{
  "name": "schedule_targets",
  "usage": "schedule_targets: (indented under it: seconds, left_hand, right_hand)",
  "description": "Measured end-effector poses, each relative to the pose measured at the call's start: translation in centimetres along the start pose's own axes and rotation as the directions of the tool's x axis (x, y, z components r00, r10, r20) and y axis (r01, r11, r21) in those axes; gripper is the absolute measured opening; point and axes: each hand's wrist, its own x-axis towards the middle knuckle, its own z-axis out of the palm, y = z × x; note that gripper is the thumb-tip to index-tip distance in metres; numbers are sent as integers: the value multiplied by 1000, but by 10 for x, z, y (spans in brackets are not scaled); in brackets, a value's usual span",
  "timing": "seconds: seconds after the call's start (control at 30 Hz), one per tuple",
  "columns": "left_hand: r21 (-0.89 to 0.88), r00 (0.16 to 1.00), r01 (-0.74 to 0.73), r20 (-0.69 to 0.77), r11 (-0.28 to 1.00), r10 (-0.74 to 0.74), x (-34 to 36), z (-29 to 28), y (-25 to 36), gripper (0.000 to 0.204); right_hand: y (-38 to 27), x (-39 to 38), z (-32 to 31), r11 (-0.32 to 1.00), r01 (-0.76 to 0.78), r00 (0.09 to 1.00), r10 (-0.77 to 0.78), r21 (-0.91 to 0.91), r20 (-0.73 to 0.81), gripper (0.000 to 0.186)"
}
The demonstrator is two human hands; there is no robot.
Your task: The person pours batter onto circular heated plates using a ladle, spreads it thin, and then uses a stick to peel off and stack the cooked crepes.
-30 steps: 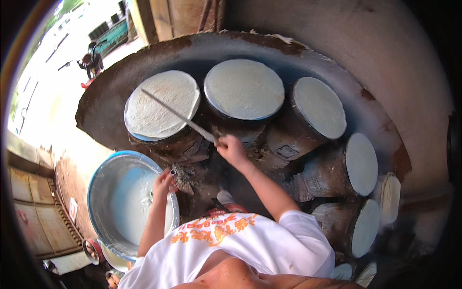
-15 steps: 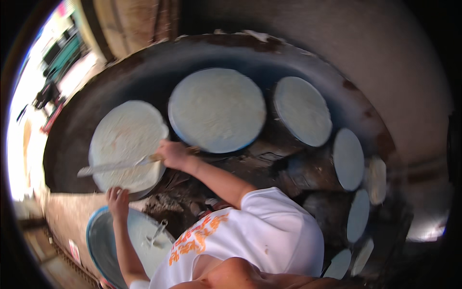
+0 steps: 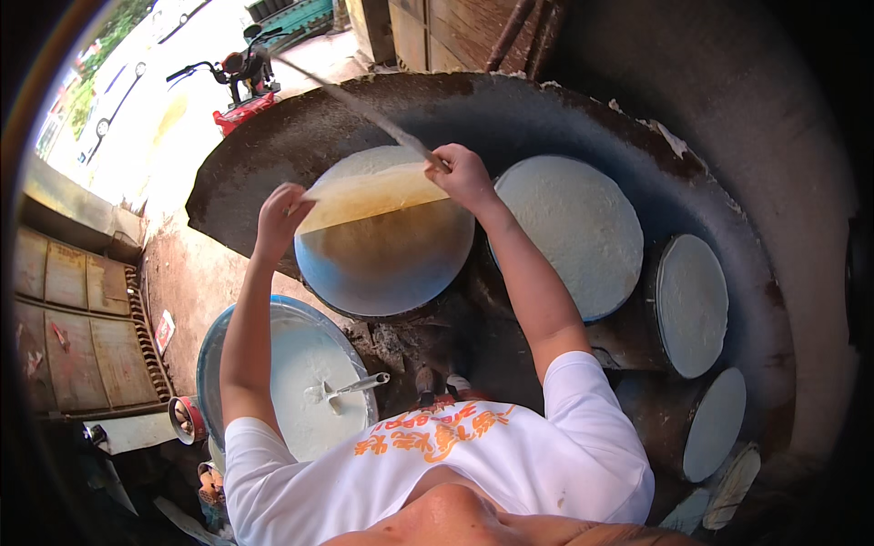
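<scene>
A thin round pancake (image 3: 373,196) is peeled up from the near side of a round griddle (image 3: 387,264). Its browned underside faces me, and its far part still lies on the metal. My left hand (image 3: 282,214) pinches the flap's left edge with closed fingers. At the flap's right end, my right hand (image 3: 462,177) is closed around the handle of a long flat spatula (image 3: 360,107), whose blade points up and to the far left. Those right fingers also seem to grip the pancake's edge, though the contact is partly hidden.
To the right, more griddles carry pale rounds, such as this pancake (image 3: 569,237) and a smaller-looking pancake (image 3: 692,305). A tub (image 3: 214,350) of white batter with a ladle (image 3: 360,384) in it stands near left. A dark curved rim (image 3: 246,177) surrounds the griddles. A red vehicle (image 3: 246,111) stands beyond.
The spatula, which lay across the left pancake, is now raised toward the far left. Both hands have lifted the pancake's near edge and folded it back, baring the griddle. My view has shifted left.
</scene>
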Motion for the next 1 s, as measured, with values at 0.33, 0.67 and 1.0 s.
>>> schedule_targets:
  seconds: [0.33, 0.67, 1.0]
  left_hand:
    - [310, 932, -306, -96, 900, 350, 95, -15, 95, 14]
    - [-48, 781, -388, 513, 920, 356, 23, 236, 178, 27]
    - [481, 876, 328, 167, 813, -452, 109, 371, 89, 62]
  right_hand:
    - [-21, 16, -50, 985, 158, 919, -122, 65, -375, 17]
    - [38, -226, -249, 925, -369, 770, 357, 87, -529, 17]
    - [77, -314, -240, 750, -563, 617, 661, 347, -428, 24]
